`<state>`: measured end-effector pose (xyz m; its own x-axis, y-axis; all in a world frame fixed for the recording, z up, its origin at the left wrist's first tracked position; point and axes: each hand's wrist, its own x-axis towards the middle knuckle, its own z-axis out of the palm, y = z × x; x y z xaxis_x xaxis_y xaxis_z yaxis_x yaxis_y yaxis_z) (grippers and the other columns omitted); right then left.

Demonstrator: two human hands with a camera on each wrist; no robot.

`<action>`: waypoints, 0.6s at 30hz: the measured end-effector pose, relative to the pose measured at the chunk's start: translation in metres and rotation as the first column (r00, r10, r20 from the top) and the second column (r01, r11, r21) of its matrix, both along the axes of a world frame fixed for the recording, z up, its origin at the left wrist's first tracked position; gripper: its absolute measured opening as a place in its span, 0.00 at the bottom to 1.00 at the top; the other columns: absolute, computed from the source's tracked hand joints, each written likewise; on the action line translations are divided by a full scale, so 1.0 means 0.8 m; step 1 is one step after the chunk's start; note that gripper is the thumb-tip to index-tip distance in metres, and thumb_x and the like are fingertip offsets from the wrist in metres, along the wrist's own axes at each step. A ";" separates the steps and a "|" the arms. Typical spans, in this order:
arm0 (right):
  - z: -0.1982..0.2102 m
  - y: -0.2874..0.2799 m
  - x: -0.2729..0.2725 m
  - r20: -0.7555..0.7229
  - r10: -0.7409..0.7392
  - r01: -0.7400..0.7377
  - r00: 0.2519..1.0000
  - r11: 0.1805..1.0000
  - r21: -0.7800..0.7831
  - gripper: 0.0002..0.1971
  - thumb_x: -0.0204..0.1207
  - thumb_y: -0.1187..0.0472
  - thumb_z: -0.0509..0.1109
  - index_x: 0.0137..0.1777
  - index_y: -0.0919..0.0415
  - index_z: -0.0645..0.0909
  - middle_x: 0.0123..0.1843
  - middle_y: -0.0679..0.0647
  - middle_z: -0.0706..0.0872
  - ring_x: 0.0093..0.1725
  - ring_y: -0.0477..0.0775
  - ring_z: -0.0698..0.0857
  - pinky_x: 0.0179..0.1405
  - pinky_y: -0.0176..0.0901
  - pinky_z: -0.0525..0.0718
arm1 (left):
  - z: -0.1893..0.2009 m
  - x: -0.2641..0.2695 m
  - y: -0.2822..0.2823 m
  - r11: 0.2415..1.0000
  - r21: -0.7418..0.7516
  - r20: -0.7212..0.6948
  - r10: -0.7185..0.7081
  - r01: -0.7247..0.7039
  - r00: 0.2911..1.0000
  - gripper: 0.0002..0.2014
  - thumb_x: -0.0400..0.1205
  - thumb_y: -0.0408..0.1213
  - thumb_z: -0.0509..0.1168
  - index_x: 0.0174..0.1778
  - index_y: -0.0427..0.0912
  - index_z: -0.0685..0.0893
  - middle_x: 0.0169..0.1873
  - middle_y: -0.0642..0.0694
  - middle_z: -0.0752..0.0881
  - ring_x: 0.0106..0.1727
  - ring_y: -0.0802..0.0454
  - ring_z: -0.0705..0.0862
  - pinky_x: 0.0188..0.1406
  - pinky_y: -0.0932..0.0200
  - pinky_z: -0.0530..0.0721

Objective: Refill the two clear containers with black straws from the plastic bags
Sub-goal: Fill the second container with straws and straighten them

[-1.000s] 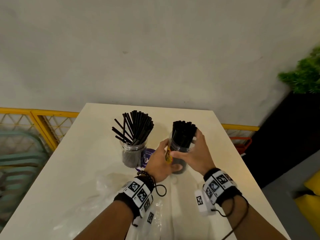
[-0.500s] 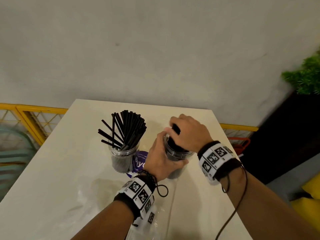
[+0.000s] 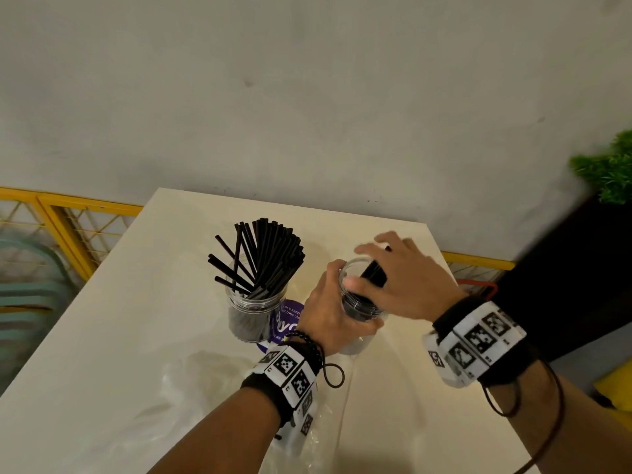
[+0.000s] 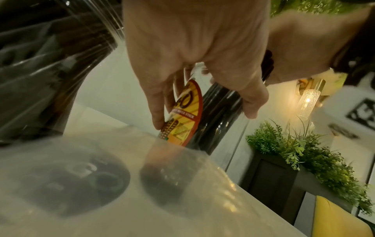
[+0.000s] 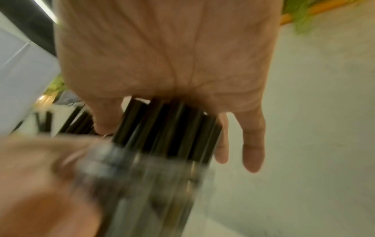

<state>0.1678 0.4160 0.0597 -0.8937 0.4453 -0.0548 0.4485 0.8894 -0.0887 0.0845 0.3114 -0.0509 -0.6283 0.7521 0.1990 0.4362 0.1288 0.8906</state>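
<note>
The left hand is wrapping round the right jar, thumb on one side and fingers curling across its yellow label on the other, probably so the jar is not sliding or tipping while it is being worked on from above. The right hand is lying flat over the jar's mouth, fingers spread and straight, palm pressing on the tops of the straws; it is gripping nothing, and seems to be tapping or pushing the bundle down so the ends are sitting level. That bundle is leaning toward the far side of the rim. Just to the left, near but not touching, the left jar is standing upright on the table, its straws fanning loosely, a few splaying out sideways. A purple sticker is showing between the two jars. Crumpled clear bags are lying under the forearms, apparently emptied, which suggests the filling is almost over and only tidying remains.
</note>
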 end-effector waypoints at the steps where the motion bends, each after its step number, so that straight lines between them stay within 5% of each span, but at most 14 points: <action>1: -0.015 -0.004 0.004 -0.007 0.004 -0.003 1.000 0.999 0.049 0.27 0.76 0.30 0.55 0.69 0.43 0.73 0.69 0.48 0.74 0.67 0.55 0.74 0.57 0.57 0.85 | -0.001 0.000 0.001 1.000 0.006 -0.007 0.002 -0.002 1.000 0.47 0.60 0.56 0.81 0.71 0.52 0.63 0.59 0.51 0.85 0.55 0.49 0.87 0.51 0.45 0.90; 4: -0.039 -0.001 0.005 -0.193 0.022 0.018 0.981 0.979 0.205 0.15 0.81 0.46 0.58 0.55 0.53 0.82 0.55 0.50 0.81 0.54 0.55 0.80 0.40 0.52 0.88 | -0.002 0.000 0.003 1.000 -0.008 -0.010 -0.002 0.002 1.000 0.46 0.59 0.56 0.82 0.68 0.55 0.62 0.56 0.51 0.84 0.52 0.49 0.87 0.50 0.46 0.90; 8: -0.022 0.032 -0.006 -0.449 0.060 -0.004 0.892 0.992 0.124 0.10 0.77 0.52 0.63 0.45 0.56 0.84 0.46 0.51 0.83 0.44 0.54 0.83 0.41 0.51 0.86 | 0.001 0.001 0.003 0.999 -0.030 0.009 -0.027 0.028 1.000 0.48 0.58 0.53 0.82 0.68 0.56 0.61 0.59 0.49 0.83 0.56 0.48 0.86 0.55 0.45 0.89; 13: -0.034 0.036 -0.002 -0.212 0.336 -0.309 0.918 0.939 0.154 0.13 0.78 0.48 0.59 0.48 0.52 0.82 0.49 0.46 0.84 0.49 0.51 0.79 0.45 0.51 0.86 | 0.002 0.000 0.001 0.999 -0.023 0.013 -0.037 0.037 0.999 0.48 0.57 0.53 0.82 0.69 0.55 0.61 0.59 0.50 0.84 0.56 0.48 0.86 0.55 0.45 0.89; 18: -0.020 0.061 0.008 -0.465 0.052 -0.143 0.884 0.976 -0.162 0.13 0.83 0.42 0.59 0.56 0.48 0.79 0.57 0.45 0.80 0.55 0.47 0.81 0.51 0.39 0.80 | 0.004 0.000 -0.001 0.999 -0.016 0.017 -0.043 0.043 0.999 0.48 0.58 0.51 0.82 0.70 0.55 0.61 0.60 0.49 0.84 0.59 0.49 0.85 0.59 0.46 0.89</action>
<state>0.1743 0.4651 0.0434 -0.8778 0.3766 0.2960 0.2294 0.8731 -0.4303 0.0842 0.3109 -0.0473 -0.5981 0.7818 0.1763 0.4270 0.1248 0.8956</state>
